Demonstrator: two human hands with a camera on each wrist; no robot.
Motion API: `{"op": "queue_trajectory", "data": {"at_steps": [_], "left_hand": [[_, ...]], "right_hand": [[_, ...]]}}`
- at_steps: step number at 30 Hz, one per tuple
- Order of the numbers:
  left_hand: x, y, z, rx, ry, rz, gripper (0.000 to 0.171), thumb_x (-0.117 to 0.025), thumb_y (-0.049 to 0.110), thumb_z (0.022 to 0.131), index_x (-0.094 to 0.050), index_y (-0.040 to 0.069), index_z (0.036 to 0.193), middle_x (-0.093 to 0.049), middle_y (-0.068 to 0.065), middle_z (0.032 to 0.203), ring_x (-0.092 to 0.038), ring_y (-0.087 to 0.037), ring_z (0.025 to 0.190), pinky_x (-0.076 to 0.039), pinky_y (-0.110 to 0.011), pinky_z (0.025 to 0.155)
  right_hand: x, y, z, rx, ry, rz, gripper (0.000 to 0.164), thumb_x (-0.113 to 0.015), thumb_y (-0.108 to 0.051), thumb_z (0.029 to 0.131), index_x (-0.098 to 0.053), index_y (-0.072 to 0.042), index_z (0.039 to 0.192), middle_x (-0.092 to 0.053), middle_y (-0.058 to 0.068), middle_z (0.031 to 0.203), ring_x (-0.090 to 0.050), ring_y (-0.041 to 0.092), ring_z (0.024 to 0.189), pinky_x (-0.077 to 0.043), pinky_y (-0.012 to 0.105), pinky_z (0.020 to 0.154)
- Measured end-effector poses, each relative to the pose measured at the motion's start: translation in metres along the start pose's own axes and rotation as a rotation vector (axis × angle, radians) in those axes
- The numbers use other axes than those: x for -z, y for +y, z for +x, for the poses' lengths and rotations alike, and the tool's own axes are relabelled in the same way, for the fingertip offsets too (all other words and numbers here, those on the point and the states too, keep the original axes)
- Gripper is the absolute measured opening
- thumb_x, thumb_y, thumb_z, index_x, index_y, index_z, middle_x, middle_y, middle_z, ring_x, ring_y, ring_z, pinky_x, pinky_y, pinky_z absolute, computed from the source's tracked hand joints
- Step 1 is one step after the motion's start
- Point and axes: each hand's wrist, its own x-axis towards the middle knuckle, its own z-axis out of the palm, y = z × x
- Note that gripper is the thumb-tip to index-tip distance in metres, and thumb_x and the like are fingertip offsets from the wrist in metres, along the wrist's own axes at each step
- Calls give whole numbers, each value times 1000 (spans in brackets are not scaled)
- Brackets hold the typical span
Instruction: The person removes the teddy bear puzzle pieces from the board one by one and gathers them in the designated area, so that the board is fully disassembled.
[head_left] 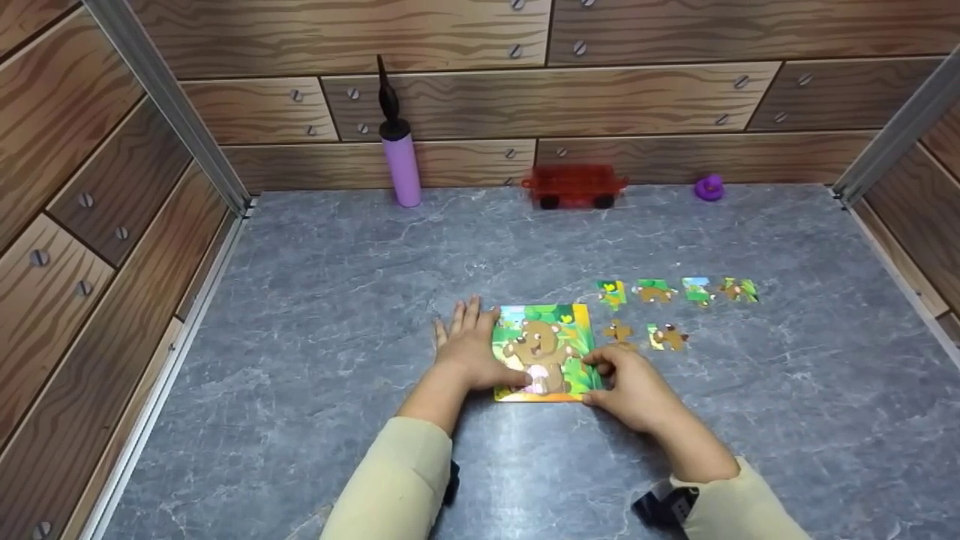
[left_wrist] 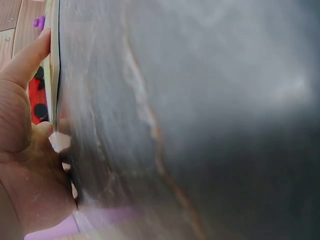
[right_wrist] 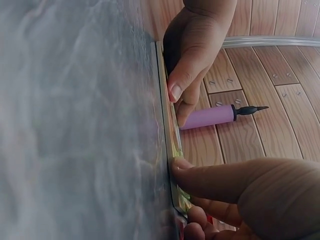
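A square jigsaw puzzle board (head_left: 553, 334) with a cartoon brown bear lies flat on the grey table. My left hand (head_left: 471, 352) rests at its left side, fingers spread and straight, with the thumb laid across the bear's lower body. At the lower right edge is my right hand (head_left: 630, 382), its fingers curled, the thumb at the corner and the index finger higher up the same side. The right wrist view shows the right thumb (right_wrist: 215, 180) on the board's edge with the curled fingers close by. Several loose puzzle pieces (head_left: 655, 291) lie in two rows beyond the right hand.
Along the back wall stand a purple hand pump (head_left: 405, 169) with a black nozzle, a translucent red toy wagon (head_left: 575, 186) and a small purple rubber duck (head_left: 709, 188). Wood-patterned panels (head_left: 442, 105) enclose the table (head_left: 337, 277) at the back and sides.
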Motion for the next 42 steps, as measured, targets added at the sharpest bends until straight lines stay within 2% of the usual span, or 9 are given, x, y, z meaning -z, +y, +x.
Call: {"op": "queue_trajectory", "data": {"at_steps": [7, 13, 19, 25, 28, 34, 37, 42], "left_hand": [[0, 0, 1, 16, -26, 1, 126, -85, 73, 71, -25, 24, 171, 1, -10, 178, 9, -32, 163, 11, -66, 124], [0, 0, 0, -3, 0, -2, 124, -86, 71, 71, -30, 21, 169, -4, -12, 178, 4, -35, 163, 7, -67, 125], [2, 2, -3, -11, 8, 8, 124, -86, 72, 71, -30, 21, 169, -5, -12, 178, 3, -36, 163, 6, -68, 125], [0, -1, 1, -8, 4, 4, 125, -86, 73, 71, -30, 20, 169, -4, -12, 178, 4, -35, 163, 8, -67, 125], [-1, -1, 1, -5, 2, -1, 125, -86, 73, 71, -29, 21, 169, -3, -12, 178, 5, -35, 163, 8, -67, 125], [-5, -4, 8, 8, -7, -12, 128, -87, 74, 69, -27, 22, 170, -1, -11, 178, 7, -34, 163, 11, -66, 124], [-6, -4, 9, 6, -6, -15, 128, -87, 74, 69, -28, 22, 170, -1, -11, 178, 7, -34, 163, 11, -65, 124], [-4, -4, 7, 10, -16, -13, 126, -86, 73, 70, -27, 23, 170, -1, -10, 178, 7, -32, 163, 10, -65, 125]], "right_hand": [[-3, 0, -2, 8, 55, 44, 44, -89, -1, 80, -68, 0, 119, -62, 10, 104, -58, 24, 90, -52, 41, 81], [-4, 0, -3, 19, 89, 94, 43, -89, 4, 78, -68, 0, 114, -63, 7, 97, -57, 22, 83, -50, 32, 73], [-4, -1, -4, 20, 95, 92, 45, -89, 5, 77, -68, 1, 116, -63, 5, 95, -56, 21, 83, -50, 29, 71], [0, -1, -6, 39, 92, 82, 45, -88, 5, 78, -68, 3, 119, -63, 6, 96, -57, 20, 84, -51, 29, 72], [8, 4, -7, 90, 107, 90, 45, -87, 3, 80, -68, 3, 121, -65, 6, 98, -57, 20, 85, -52, 29, 74], [39, 22, -10, 191, 206, 132, 47, -87, 5, 80, -68, 5, 123, -69, 13, 105, -62, 22, 90, -56, 27, 81], [57, 34, -13, 191, 247, 113, 47, -86, 5, 82, -67, 6, 125, -70, 16, 110, -63, 21, 90, -55, 22, 80], [85, 57, -15, 166, 264, 93, 48, -84, 6, 83, -65, 8, 128, -68, 20, 111, -60, 10, 87, -53, 16, 76]]}}
